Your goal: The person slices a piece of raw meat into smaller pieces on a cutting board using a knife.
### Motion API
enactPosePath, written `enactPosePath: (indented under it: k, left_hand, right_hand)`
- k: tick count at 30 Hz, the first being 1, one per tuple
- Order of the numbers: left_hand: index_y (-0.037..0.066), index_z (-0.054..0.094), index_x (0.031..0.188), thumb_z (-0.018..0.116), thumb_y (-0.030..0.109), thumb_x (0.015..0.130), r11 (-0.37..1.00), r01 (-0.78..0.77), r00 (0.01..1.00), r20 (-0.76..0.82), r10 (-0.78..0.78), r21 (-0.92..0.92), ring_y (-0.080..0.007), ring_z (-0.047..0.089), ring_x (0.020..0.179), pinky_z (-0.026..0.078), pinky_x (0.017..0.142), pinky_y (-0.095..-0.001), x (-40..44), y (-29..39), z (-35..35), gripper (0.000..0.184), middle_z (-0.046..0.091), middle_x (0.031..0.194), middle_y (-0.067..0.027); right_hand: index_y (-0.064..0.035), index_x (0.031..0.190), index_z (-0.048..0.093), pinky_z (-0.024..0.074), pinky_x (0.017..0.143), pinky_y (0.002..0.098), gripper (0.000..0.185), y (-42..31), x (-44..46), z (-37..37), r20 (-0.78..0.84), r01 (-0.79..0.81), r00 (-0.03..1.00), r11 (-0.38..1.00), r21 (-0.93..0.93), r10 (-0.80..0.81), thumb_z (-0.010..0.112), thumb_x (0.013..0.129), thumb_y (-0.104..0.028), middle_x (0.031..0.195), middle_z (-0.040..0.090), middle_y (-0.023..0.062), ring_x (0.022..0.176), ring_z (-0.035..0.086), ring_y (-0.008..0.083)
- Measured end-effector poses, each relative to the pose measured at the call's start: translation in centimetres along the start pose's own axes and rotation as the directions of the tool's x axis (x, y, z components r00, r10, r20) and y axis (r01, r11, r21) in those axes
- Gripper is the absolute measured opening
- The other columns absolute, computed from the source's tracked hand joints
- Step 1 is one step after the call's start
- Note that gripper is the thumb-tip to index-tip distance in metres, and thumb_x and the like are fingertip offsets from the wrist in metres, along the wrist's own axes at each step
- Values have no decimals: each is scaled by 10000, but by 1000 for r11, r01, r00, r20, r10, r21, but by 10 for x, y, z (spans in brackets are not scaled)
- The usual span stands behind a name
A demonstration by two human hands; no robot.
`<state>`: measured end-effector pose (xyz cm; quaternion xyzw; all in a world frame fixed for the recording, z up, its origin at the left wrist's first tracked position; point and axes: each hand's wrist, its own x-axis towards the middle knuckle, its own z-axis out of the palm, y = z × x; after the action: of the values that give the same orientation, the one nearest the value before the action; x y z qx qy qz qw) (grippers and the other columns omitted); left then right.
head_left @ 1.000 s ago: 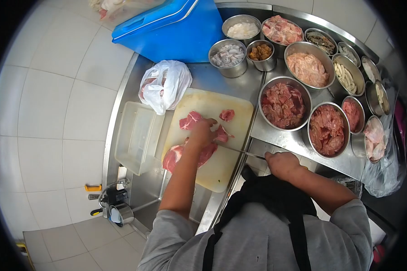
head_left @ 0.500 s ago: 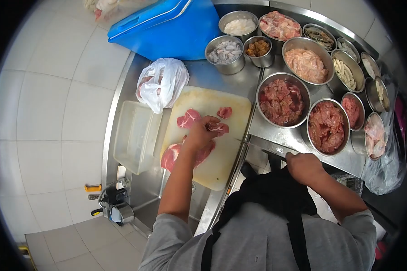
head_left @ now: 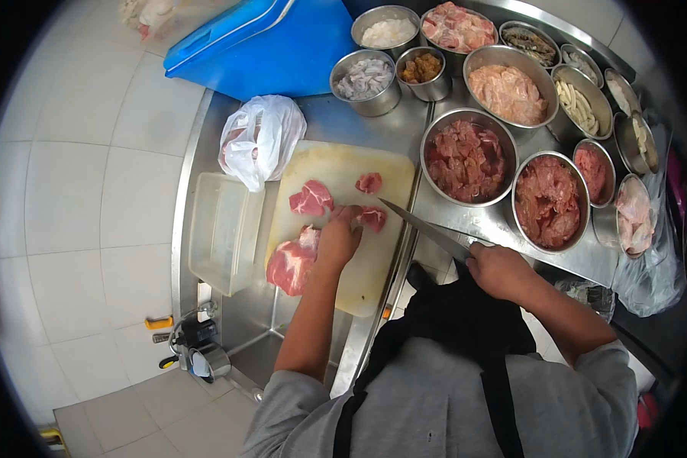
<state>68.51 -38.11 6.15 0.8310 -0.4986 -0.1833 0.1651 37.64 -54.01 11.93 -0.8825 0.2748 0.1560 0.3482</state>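
Note:
My right hand is closed round the handle of a knife, its long blade pointing left with the tip over the cutting board's right part. On the white cutting board, my left hand has its fingers bent and pressed together at the left edge of a small piece of meat. Another small red chunk lies just above it. A flat pink slice rests above and left of that hand. The large pink and white meat cut sits left of my wrist, partly hidden by it.
Metal bowls of meat and other foods crowd the counter to the right. A clear plastic tub and a white plastic bag stand left of the board. A blue box is behind. The sink lies below.
The knife has risen and swung left, its tip now over the board. My left hand has shifted down and back along the small piece, uncovering more of the large cut. The view has shifted slightly.

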Motion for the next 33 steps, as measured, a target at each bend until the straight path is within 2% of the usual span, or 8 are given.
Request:
enactPosePath:
  k: [4,8,10,14,17,22,28,33]
  left_hand:
    - [116,603,1254,680,70,791,990,-102,986,-142,88,-95,-364,609,1076,515,900,-447,9,5,15,472,617,1149,-160]
    - [96,620,1178,682,96,809,993,-4,1000,-27,1,-118,-359,630,1006,529,840,-440,8,14,12,374,619,1108,-151]
    - [34,643,1096,692,73,785,992,-24,999,-46,18,-127,-285,658,861,550,762,-389,5,6,15,317,624,1045,-137]
    - [48,677,1034,698,98,790,987,-113,988,-120,99,-116,-281,662,854,549,754,-393,2,1,21,250,628,995,-122]
    - [106,706,962,750,158,783,994,30,992,-117,-42,-103,-295,658,812,545,728,-422,0,21,13,192,612,930,-95]
    - [178,750,932,793,165,740,990,-85,993,-91,75,-111,-263,663,778,552,690,-409,0,13,19,197,610,897,-42]
    - [180,754,914,804,190,738,989,-144,971,-187,148,34,-252,658,766,551,670,-407,-5,11,25,183,604,880,-34]
    - [141,739,846,798,190,738,992,-120,967,-231,105,-49,-268,658,786,551,670,-411,-4,13,29,133,627,856,-39]
  right_hand:
    - [12,999,586,527,763,538,263,-5,14,12,15,17,1000,999,31,-18,520,954,-238,827,681,246,820,673,440]
    - [16,1020,584,522,792,536,273,-5,16,12,44,9,999,999,46,-11,509,960,-239,863,683,250,852,672,436]
    - [17,1024,585,521,801,535,276,-7,12,10,58,-9,998,998,57,5,506,961,-239,876,685,249,865,671,434]
    - [10,1020,602,519,811,532,275,-12,2,4,76,-48,996,998,38,45,502,964,-241,898,689,242,887,671,428]
    - [2,1037,610,523,808,527,276,-18,1,-4,103,-49,994,999,4,48,501,964,-240,904,692,236,887,675,418]
    - [-5,1062,616,536,792,520,272,-23,5,-10,168,-30,985,996,-80,43,486,959,-221,914,699,228,879,687,403]
    - [-1,1067,620,554,761,508,260,-31,15,-5,163,-6,986,994,-109,23,468,910,-142,921,704,223,859,697,403]
    - [3,1079,606,552,770,514,260,-45,38,5,89,5,996,996,-86,3,451,909,-118,930,701,224,874,692,401]
